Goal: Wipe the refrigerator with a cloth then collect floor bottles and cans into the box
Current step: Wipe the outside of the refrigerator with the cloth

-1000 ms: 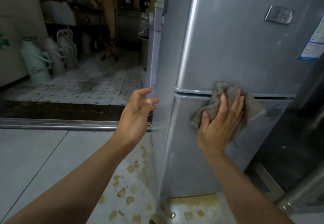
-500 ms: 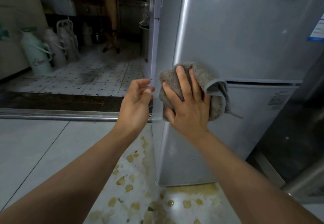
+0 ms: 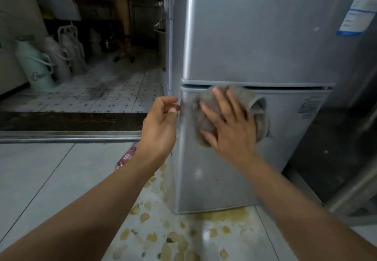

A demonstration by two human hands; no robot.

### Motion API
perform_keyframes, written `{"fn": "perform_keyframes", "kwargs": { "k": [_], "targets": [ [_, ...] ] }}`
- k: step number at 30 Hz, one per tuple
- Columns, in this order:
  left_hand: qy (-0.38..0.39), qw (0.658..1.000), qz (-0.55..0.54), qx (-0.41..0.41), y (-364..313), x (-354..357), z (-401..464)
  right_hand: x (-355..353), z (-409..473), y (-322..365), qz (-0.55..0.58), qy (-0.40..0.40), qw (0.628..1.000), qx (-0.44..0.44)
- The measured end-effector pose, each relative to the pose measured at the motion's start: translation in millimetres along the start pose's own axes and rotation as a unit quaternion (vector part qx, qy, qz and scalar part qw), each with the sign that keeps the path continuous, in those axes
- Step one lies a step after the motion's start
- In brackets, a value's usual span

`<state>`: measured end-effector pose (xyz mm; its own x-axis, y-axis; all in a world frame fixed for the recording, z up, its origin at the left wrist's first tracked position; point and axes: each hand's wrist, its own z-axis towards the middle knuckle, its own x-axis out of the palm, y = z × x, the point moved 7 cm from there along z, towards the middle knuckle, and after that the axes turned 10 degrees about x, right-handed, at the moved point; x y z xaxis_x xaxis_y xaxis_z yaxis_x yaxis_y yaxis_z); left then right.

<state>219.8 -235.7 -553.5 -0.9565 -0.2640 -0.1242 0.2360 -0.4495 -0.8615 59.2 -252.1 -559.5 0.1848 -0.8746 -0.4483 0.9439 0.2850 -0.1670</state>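
A silver two-door refrigerator (image 3: 265,36) stands in front of me. My right hand (image 3: 230,126) presses a grey cloth (image 3: 259,115) flat against the top left of the lower door, fingers spread. My left hand (image 3: 161,124) hovers at the refrigerator's left edge, fingers loosely curled, holding nothing. Behind my left forearm a plastic bottle with a pink label (image 3: 127,156) lies on the floor, partly hidden.
Yellowish spots and a stain mark the floor (image 3: 163,238) by the refrigerator's base. A metal threshold strip (image 3: 61,136) crosses the floor to the left. Several thermos jugs (image 3: 34,64) stand in the back room. A dark appliance (image 3: 336,148) sits at the right.
My right hand has swept the cloth from the door's right part to its left edge, then a little down and right onto the lower door. The left hand stayed near the edge.
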Motion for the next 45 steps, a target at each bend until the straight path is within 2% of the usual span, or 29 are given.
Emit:
{"fn": "perform_keyframes", "kwargs": {
  "k": [4,9,12,19,21,25,27,29,32,34,36,39,42,45],
  "targets": [
    [-0.054,0.998,0.042,0.012,-5,13,2,-2,10,-26,-0.012,-0.053,0.997,0.061],
    [-0.094,0.985,0.140,0.047,-6,22,2,37,-80,-15,-0.033,0.037,0.994,0.102],
    [-0.093,0.981,0.160,0.059,-5,21,7,35,-88,-15,-0.018,0.045,0.993,0.108],
    [-0.100,0.980,0.155,0.071,-1,22,5,-1,1,-58,0.040,-0.110,0.969,0.219],
    [-0.103,0.981,0.149,0.075,-1,22,4,9,-21,-58,0.038,-0.093,0.968,0.228],
    [-0.104,0.983,0.136,0.067,1,22,3,33,-93,-60,0.045,0.008,0.960,0.276],
    [-0.107,0.982,0.137,0.072,0,22,2,31,-96,-64,0.062,0.013,0.959,0.277],
    [-0.108,0.982,0.136,0.073,-1,22,2,20,-78,-77,0.081,-0.020,0.956,0.282],
    [-0.102,0.983,0.138,0.065,3,22,3,1,-39,-116,0.097,-0.107,0.922,0.358],
    [-0.105,0.984,0.132,0.064,5,22,2,-3,-29,-127,0.101,-0.137,0.906,0.389],
    [-0.104,0.984,0.128,0.068,5,23,3,2,-39,-126,0.107,-0.129,0.896,0.411],
    [-0.099,0.985,0.125,0.064,5,24,2,17,-79,-123,0.138,-0.069,0.869,0.470],
    [-0.096,0.986,0.120,0.058,6,23,2,19,-89,-125,0.158,-0.026,0.859,0.486],
    [-0.094,0.987,0.118,0.060,7,24,2,3,-57,-152,0.161,-0.098,0.831,0.524]
  ]
}}
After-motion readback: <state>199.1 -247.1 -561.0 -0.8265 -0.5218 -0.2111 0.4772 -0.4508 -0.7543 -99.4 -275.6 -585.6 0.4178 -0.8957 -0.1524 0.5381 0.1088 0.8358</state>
